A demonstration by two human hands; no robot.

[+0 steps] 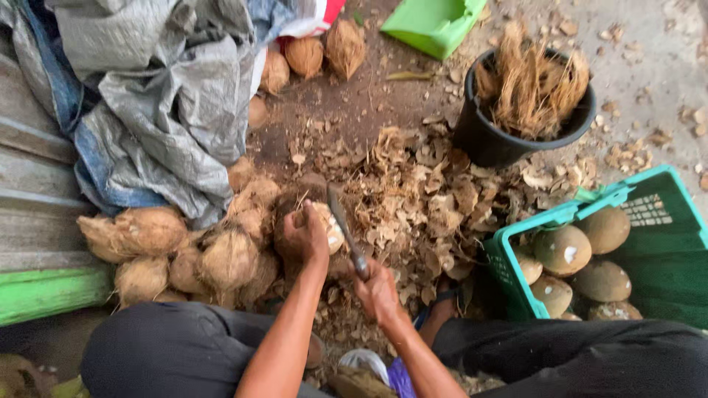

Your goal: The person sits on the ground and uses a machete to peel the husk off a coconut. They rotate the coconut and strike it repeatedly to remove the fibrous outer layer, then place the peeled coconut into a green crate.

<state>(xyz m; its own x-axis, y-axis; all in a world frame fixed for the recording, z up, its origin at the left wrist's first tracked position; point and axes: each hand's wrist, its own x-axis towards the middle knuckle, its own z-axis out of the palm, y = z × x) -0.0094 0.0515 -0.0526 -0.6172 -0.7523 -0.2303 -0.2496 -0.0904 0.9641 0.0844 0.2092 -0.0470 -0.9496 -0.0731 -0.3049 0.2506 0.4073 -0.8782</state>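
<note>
My left hand (304,237) clamped a part-husked coconut (318,225) on the ground by the unhusked pile (193,254); my right hand (377,289) was closed around the handle of a knife (345,228), blade against the nut. I judged it heavy, hard and fibrous, best pinned from above. A green crate (660,254) to my right held husked nuts; no labels showed.

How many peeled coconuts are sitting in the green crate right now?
6 show in the green crate: one at the top, one left of it, one at the left wall, one lower, one centre-right, one at the bottom. More may be hidden.
</note>
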